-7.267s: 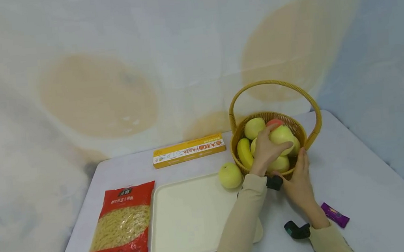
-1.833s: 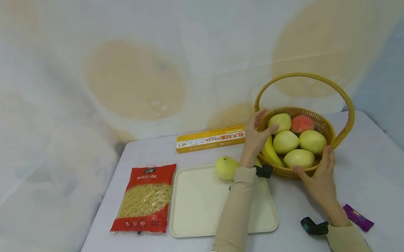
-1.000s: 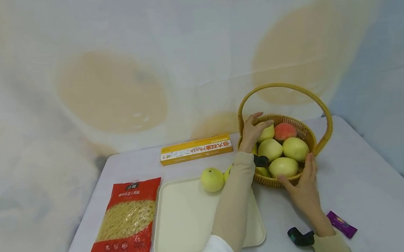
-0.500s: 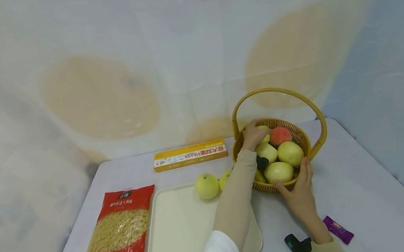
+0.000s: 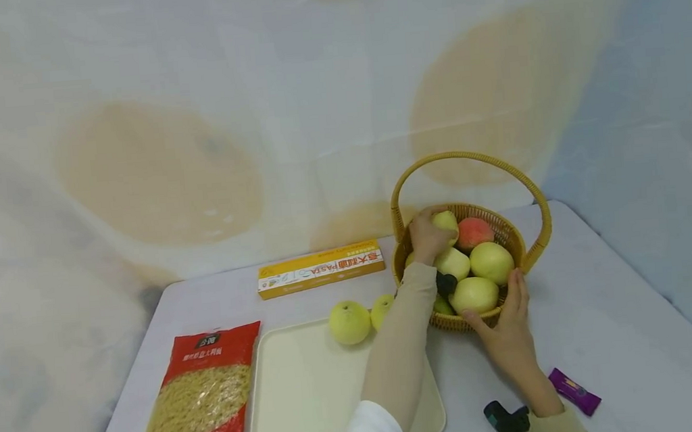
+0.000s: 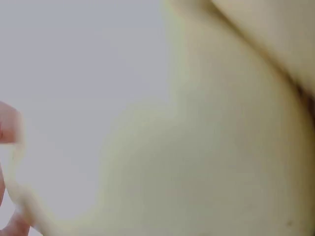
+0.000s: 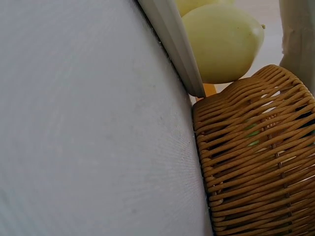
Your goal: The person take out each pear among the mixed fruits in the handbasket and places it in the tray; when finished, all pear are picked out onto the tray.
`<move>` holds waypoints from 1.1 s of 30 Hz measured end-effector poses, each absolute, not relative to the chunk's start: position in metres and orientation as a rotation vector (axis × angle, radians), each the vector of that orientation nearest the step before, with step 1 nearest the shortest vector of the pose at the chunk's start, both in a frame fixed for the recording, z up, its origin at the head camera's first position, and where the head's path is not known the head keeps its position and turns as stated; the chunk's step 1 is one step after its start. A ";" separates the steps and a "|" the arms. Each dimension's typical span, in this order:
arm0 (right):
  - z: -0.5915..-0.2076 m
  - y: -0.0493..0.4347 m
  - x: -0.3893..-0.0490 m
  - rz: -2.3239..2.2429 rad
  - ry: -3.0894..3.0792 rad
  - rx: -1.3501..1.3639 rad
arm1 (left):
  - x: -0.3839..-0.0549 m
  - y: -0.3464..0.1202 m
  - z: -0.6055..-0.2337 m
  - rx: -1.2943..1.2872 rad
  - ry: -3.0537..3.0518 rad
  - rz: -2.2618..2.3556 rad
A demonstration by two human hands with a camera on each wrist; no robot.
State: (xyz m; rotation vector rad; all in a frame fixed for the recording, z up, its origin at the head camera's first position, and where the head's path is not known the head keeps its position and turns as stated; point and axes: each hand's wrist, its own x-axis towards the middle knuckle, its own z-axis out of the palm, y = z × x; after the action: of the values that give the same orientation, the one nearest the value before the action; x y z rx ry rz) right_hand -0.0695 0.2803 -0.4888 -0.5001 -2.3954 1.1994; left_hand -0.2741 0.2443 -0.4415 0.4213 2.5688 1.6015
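Observation:
My left hand [image 5: 432,238] reaches into the back left of a wicker basket [image 5: 452,323], gripping a pale yellow-green fruit [image 5: 447,227] there. In the left wrist view this fruit's pale surface [image 6: 211,162] is blurred and fills much of the picture, fingertips at the left edge. Around it in the basket are a red peach [image 5: 475,233] and several more yellow-green fruits [image 5: 491,263]. A banana [image 5: 442,305] is mostly hidden by my left wrist. Outside, my right hand [image 5: 509,339] rests on the basket's front right, thumb and fingers spread along its rim.
Two yellow-green fruits [image 5: 350,323] sit at the back of a cream tray [image 5: 311,395], left of the basket. A red pasta bag [image 5: 198,397] lies farther left. A yellow pasta box [image 5: 321,269] stands behind. A purple wrapped bar [image 5: 575,392] lies right of my right wrist.
My left hand has come down from over the basket's left rim onto the back fruit. 7.3 seconds ago it held another fruit; one fruit showed by the tray then, two now. My right hand stays.

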 end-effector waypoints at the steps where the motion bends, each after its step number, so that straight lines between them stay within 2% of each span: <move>1: -0.489 0.281 -0.070 1.198 -2.395 -0.498 | -0.273 0.244 -0.438 0.410 2.550 1.631; 12: -0.486 0.306 -0.080 1.159 -2.411 -0.507 | -0.261 0.233 -0.398 0.627 2.355 1.782; 24: -0.496 0.319 -0.092 1.166 -2.411 -0.515 | -0.250 0.204 -0.395 0.724 2.239 1.840; 29: -0.497 0.320 -0.097 1.161 -2.406 -0.495 | -0.237 0.179 -0.395 0.752 2.138 1.900; 33: -0.496 0.318 -0.099 1.164 -2.411 -0.495 | -0.226 0.149 -0.393 0.678 2.073 1.957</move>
State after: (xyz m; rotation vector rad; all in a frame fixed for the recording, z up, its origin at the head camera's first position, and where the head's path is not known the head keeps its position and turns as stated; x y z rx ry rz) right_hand -0.0990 0.3184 -0.4962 -0.4947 -2.4106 1.1643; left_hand -0.2259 0.1492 -0.3928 0.6782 2.0732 1.9573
